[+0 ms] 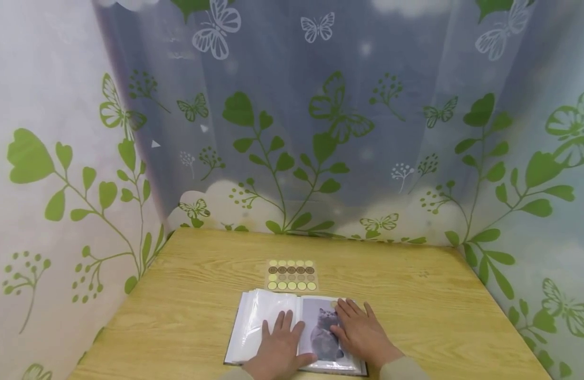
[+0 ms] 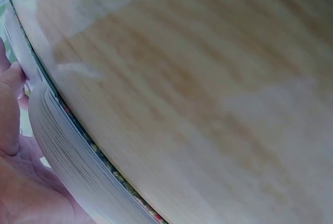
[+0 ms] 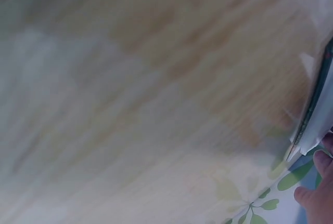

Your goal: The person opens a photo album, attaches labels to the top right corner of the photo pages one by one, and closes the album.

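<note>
A photo album (image 1: 251,330) lies spread on the table, its pages in clear sleeves. On the right page is a picture of a grey cat (image 1: 324,343). My left hand (image 1: 278,348) rests across the middle fold, fingers spread and straight, thumb over the lower part of the right page. My right hand (image 1: 364,333) lies on the right page's outer side, its fingers extended over the picture's edge. A small pale-yellow round sticker (image 1: 334,304) shows at its fingertips near the page top. In the left wrist view, the thick page stack (image 2: 67,151) sits above the patterned cover.
Just behind the album lies a sheet of round stickers (image 1: 292,277), in yellow and brown rows. The wooden table (image 1: 187,301) reaches back to a curtain (image 1: 292,158) printed with green leaves and butterflies, which also hangs along both sides.
</note>
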`<state>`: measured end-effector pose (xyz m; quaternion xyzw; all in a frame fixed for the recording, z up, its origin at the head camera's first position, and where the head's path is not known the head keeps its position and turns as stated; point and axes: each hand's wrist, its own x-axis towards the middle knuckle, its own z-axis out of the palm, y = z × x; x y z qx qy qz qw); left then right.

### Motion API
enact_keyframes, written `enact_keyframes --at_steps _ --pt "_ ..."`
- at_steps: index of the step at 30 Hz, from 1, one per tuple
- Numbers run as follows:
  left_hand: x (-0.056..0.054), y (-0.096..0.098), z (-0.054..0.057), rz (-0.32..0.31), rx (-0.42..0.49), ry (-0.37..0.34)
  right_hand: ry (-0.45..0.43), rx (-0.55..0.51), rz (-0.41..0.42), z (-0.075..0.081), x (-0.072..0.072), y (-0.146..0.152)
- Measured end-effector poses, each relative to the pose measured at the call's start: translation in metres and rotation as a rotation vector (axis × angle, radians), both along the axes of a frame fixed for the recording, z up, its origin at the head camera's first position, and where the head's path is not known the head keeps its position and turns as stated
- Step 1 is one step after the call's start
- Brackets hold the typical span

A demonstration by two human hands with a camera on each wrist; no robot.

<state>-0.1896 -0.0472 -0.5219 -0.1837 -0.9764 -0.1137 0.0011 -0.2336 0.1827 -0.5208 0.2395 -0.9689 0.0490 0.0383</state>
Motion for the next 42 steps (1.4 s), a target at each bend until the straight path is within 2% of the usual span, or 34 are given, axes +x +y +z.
enact_keyframes --at_steps 10,16,22,28,37,42 --pt "-0.001 0.000 0.000 -0.002 0.011 -0.006 0.037 -0.095 0.013 -0.007 -0.003 -0.002" --pt "0.000 0.001 0.001 -0.007 0.012 -0.007 0.015 -0.131 -0.025 -0.007 -0.002 -0.008" --pt "-0.001 0.001 0.000 -0.008 -0.001 -0.010 0.065 -0.094 -0.035 -0.004 -0.004 -0.017" --pt "-0.001 0.002 0.001 -0.007 -0.016 -0.016 0.001 -0.064 -0.037 0.000 -0.003 -0.024" --pt "-0.002 0.002 0.009 -0.015 -0.008 -0.012 -0.008 -0.095 -0.066 0.000 0.002 -0.015" --pt "-0.003 0.000 0.009 -0.024 -0.018 -0.019 -0.027 -0.086 -0.080 -0.002 0.004 -0.009"
